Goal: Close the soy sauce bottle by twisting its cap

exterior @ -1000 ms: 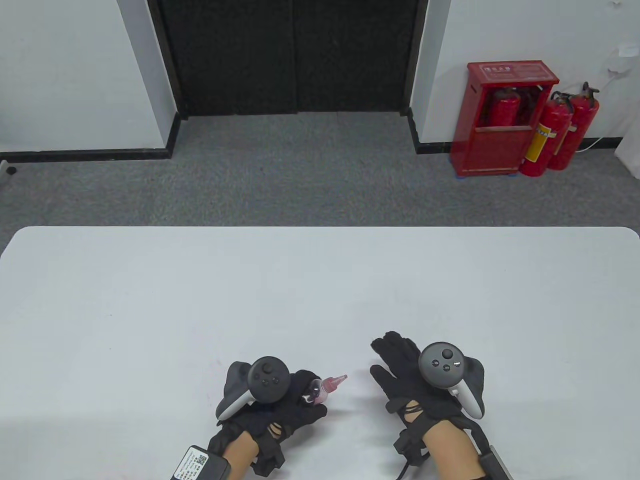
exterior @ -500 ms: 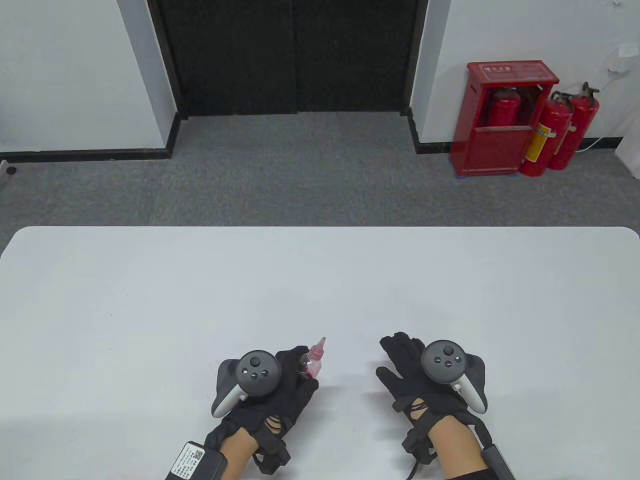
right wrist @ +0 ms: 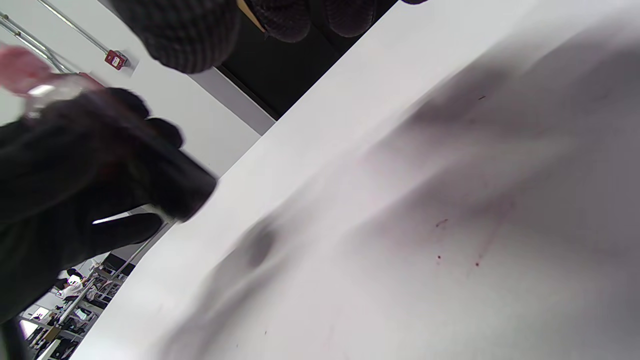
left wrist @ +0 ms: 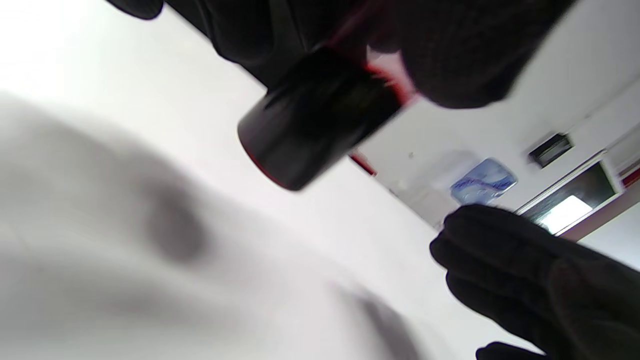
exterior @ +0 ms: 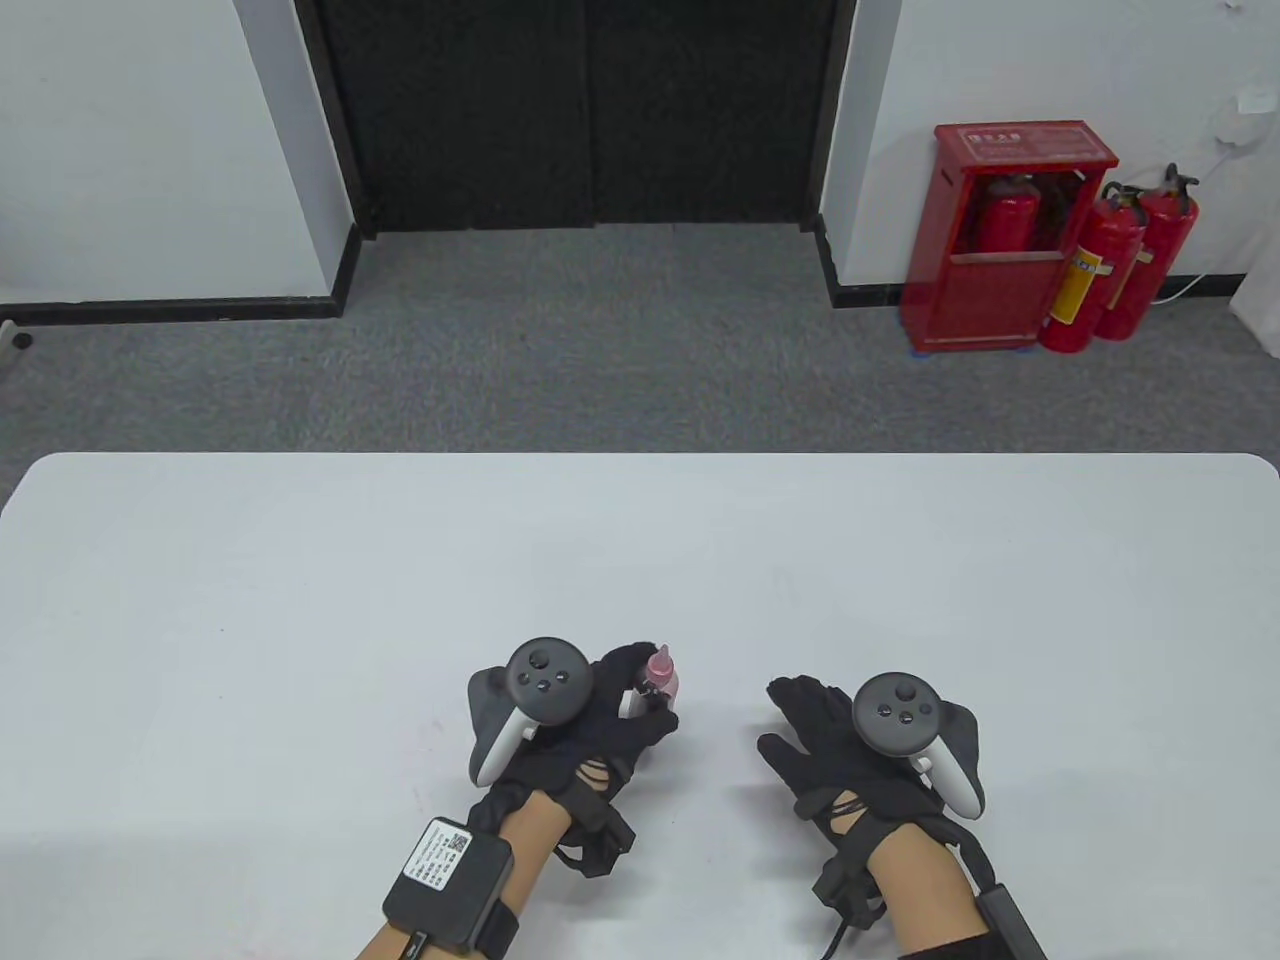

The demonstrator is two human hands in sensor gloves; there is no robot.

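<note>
My left hand grips a small soy sauce bottle with a dark body and a pink pointed cap. The bottle stands about upright, a little above the white table. In the left wrist view its dark body hangs over its shadow, with my fingers wrapped around it. My right hand is open and holds nothing, a short way to the right of the bottle; it also shows in the left wrist view. In the right wrist view the bottle's base and the blurred pink cap show at the left.
The table's far edge borders grey carpet. A red fire-extinguisher cabinet and two extinguishers stand by the far wall, well off the table. A few small dark specks mark the tabletop near my right hand.
My left hand has moved forward and turned the bottle from lying with its cap pointing right to about upright. My right hand has shifted slightly forward and to the right, still open.
</note>
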